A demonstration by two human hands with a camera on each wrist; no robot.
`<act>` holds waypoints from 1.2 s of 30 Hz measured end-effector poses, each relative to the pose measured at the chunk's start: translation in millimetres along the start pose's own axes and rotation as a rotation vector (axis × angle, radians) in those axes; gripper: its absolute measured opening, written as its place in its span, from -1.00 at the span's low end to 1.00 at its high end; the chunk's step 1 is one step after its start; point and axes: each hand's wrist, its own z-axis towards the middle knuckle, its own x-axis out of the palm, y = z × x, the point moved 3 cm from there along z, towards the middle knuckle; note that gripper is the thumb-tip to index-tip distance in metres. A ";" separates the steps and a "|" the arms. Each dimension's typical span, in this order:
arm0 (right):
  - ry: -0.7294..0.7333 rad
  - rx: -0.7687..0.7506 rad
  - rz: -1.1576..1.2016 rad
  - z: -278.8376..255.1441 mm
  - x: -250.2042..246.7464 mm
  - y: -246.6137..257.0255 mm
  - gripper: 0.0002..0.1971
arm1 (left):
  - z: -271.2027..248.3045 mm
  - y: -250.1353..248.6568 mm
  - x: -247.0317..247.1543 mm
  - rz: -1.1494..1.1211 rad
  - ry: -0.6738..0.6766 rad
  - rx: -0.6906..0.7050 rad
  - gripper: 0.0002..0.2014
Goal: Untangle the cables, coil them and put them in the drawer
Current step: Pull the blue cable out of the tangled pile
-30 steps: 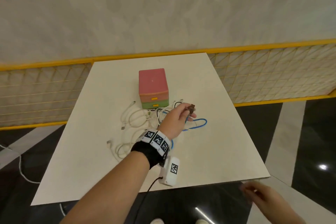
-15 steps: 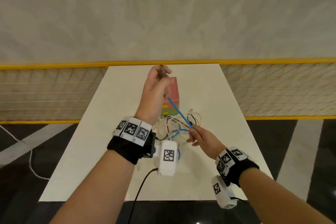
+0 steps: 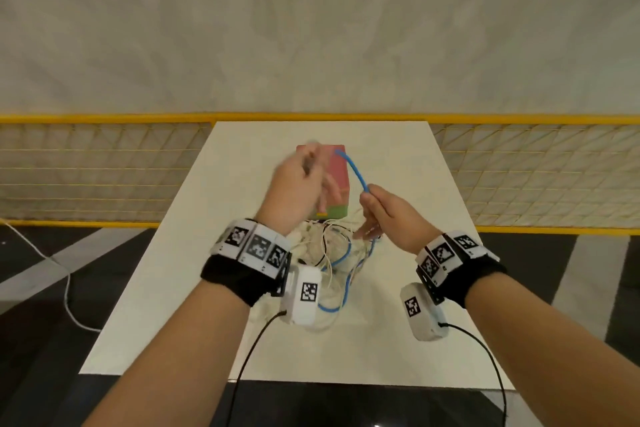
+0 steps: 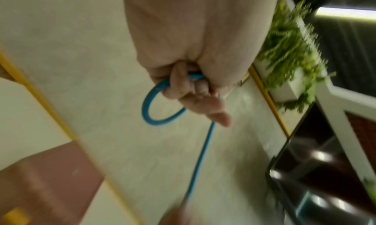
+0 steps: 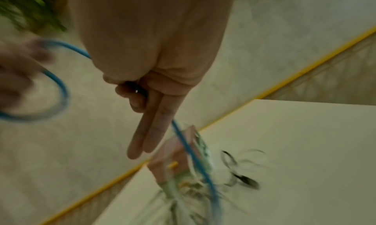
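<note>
Left grip (image 3: pixel 294 185) clenched on blue cable (image 3: pixel 353 168) loop, raised above the box (image 3: pixel 337 170). Right grip (image 3: pixel 388 215) pinches same cable lower down. Tangle (image 3: pixel 329 253) on bench (image 3: pixel 398 340).

My head camera looks forward and down from above onto the white table (image 3: pixel 214 288) and both my wrists. Each wrist camera sits close behind my fingers, looking along them, tilted and blurred. All three views share the blue cable (image 3: pixel 353 168); the pink drawer box (image 4: pixel 46 173) seems to show in each.
</note>
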 end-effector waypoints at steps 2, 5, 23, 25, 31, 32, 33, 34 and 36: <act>0.016 0.078 -0.035 -0.9 0.4 -18.9 -0.69 | 7.4 -19.1 -28.9 -0.156 -0.212 0.085 -0.76; 0.018 0.104 -0.100 3.4 -7.0 -24.2 -0.66 | 11.8 -11.3 -60.7 -0.024 -0.355 0.076 -0.78; 0.065 -0.116 -0.352 29.5 -1.6 6.3 -0.76 | 1.6 -14.8 -47.6 0.105 -0.259 0.117 -0.76; 0.051 -0.113 -0.368 31.7 -3.4 8.2 -0.78 | 2.0 -6.4 -60.9 0.115 -0.324 0.087 -0.77; 0.029 -0.298 -0.490 45.3 -4.6 51.5 -0.80 | -2.4 9.0 -35.5 0.359 -0.036 0.077 -0.58; 0.013 -0.337 -0.507 46.2 -4.4 60.8 -0.81 | -2.3 12.1 -24.2 0.384 0.053 0.054 -0.64; -0.012 -0.375 -0.514 47.2 -4.8 68.2 -0.84 | -1.7 14.6 -17.3 0.377 0.097 0.022 -0.69; -0.042 -0.399 -0.511 47.3 -5.4 74.0 -0.87 | -1.0 16.0 -14.3 0.349 0.100 0.005 -0.72; -0.098 -0.397 -0.459 49.8 -6.7 72.1 -0.91 | 2.6 12.6 -17.0 0.318 0.011 0.036 -0.79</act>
